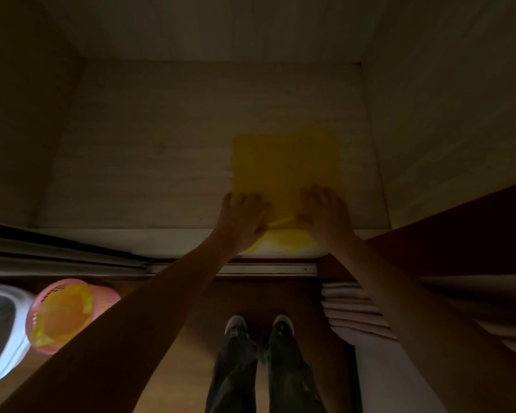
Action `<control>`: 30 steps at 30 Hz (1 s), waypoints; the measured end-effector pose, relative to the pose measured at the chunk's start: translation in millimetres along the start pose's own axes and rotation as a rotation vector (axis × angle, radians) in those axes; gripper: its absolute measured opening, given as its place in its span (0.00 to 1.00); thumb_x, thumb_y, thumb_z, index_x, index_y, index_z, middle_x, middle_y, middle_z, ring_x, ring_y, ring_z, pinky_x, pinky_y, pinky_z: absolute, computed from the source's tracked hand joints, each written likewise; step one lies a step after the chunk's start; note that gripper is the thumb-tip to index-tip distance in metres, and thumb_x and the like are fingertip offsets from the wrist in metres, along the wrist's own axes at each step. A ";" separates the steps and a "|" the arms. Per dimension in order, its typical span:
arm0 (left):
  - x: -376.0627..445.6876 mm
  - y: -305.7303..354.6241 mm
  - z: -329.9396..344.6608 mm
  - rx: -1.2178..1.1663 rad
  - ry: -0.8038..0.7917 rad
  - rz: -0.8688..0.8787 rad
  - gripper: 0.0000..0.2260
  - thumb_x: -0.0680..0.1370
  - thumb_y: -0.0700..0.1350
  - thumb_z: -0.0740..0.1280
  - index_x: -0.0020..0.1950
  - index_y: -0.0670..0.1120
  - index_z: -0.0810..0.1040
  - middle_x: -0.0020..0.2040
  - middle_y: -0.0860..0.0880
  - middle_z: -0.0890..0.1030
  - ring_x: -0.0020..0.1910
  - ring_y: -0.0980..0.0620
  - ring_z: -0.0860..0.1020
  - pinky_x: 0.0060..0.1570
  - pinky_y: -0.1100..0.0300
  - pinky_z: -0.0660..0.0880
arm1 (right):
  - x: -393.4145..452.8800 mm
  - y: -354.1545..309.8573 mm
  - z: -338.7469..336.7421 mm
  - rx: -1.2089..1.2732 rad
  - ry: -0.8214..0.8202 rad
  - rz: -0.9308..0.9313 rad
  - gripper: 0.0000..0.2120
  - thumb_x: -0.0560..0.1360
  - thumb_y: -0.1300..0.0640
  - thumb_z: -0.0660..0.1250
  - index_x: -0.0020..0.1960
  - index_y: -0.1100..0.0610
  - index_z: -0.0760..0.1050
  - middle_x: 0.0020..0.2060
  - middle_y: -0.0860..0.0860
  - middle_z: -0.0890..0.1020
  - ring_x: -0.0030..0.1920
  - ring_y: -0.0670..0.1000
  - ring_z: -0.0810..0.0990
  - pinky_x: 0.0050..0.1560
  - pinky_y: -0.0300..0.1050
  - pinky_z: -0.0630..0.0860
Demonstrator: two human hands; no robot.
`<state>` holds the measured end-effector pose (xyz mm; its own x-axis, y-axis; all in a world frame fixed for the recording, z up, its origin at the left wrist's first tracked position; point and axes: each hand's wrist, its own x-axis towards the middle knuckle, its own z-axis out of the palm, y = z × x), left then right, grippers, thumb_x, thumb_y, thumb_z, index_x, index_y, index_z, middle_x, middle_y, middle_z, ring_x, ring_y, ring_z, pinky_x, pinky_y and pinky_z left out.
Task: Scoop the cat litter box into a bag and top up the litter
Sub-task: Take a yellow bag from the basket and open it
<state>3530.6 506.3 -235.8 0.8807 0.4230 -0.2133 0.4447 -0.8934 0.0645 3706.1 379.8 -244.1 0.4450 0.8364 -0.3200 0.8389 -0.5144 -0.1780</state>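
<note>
- Presently, a flat yellow plastic bag (285, 165) is laid on a pale wooden shelf (149, 162) inside a dim recess, with its near edge hanging over the shelf front.
- The left hand (242, 217) is rested on the near left corner of the bag, fingers spread; the right hand (325, 211) is placed on the near right corner. Whether either hand pinches the film or only presses on it cannot be told in this light.
- The step in hand is judged to be separating or lifting one bag. A single layer should be caught at the near edge and drawn towards the body, so that any sheets beneath are left in place; the mouth should then be rubbed apart before use.
- A pink perforated basket (102, 293) is set on the floor at the lower left and is lined with a yellow bag liner (61, 311); no contents can be made out.
- A white tray-like container (9, 353), judged to be the litter box, is touching the basket's left side; its grey interior is blurred.
- No litter supply or scoop is shown.
</note>
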 end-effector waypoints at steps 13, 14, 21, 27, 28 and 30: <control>19.4 5.0 -13.9 -0.004 0.032 0.026 0.12 0.79 0.42 0.59 0.60 0.47 0.76 0.57 0.45 0.78 0.58 0.43 0.74 0.62 0.52 0.62 | -28.2 -18.7 -1.1 -0.053 0.266 -0.110 0.05 0.73 0.61 0.69 0.48 0.59 0.78 0.43 0.55 0.78 0.43 0.59 0.78 0.43 0.53 0.71; 16.9 4.7 -18.2 -0.010 0.053 0.025 0.11 0.79 0.42 0.58 0.58 0.47 0.76 0.53 0.45 0.79 0.55 0.43 0.76 0.61 0.52 0.63 | -29.6 -19.6 -4.4 -0.046 0.294 -0.117 0.05 0.71 0.62 0.70 0.47 0.59 0.78 0.42 0.56 0.78 0.42 0.59 0.78 0.42 0.53 0.71; -5.0 -14.7 -65.2 -0.220 0.239 -0.052 0.10 0.80 0.45 0.59 0.58 0.49 0.77 0.53 0.48 0.82 0.55 0.48 0.78 0.68 0.55 0.54 | -49.6 -33.6 -58.0 0.082 0.486 -0.228 0.03 0.73 0.65 0.68 0.43 0.61 0.74 0.37 0.56 0.77 0.36 0.57 0.75 0.38 0.51 0.74; -49.9 -24.3 -129.8 -0.213 0.514 0.052 0.06 0.76 0.43 0.62 0.46 0.47 0.79 0.41 0.48 0.83 0.41 0.46 0.81 0.61 0.51 0.66 | -91.5 -64.1 -119.4 0.092 0.664 -0.221 0.06 0.76 0.65 0.65 0.41 0.59 0.71 0.28 0.52 0.73 0.29 0.53 0.72 0.45 0.50 0.75; -59.2 -26.2 -138.3 -0.210 0.548 0.067 0.06 0.75 0.44 0.61 0.44 0.47 0.78 0.39 0.49 0.82 0.39 0.46 0.81 0.58 0.51 0.68 | -96.5 -69.4 -128.0 0.104 0.673 -0.221 0.05 0.77 0.64 0.64 0.42 0.59 0.71 0.28 0.52 0.74 0.30 0.54 0.73 0.45 0.49 0.74; -77.7 -31.4 -156.0 -0.188 0.595 0.101 0.09 0.75 0.47 0.59 0.42 0.47 0.77 0.36 0.49 0.81 0.34 0.46 0.79 0.50 0.53 0.71 | -106.5 -80.9 -144.8 0.120 0.697 -0.223 0.06 0.78 0.60 0.61 0.42 0.59 0.72 0.29 0.53 0.75 0.31 0.54 0.73 0.45 0.49 0.72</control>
<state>3473.6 525.1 -69.2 0.8355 0.3987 0.3781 0.3283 -0.9140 0.2382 3636.2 359.8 -60.9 0.3971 0.8290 0.3939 0.9104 -0.3015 -0.2832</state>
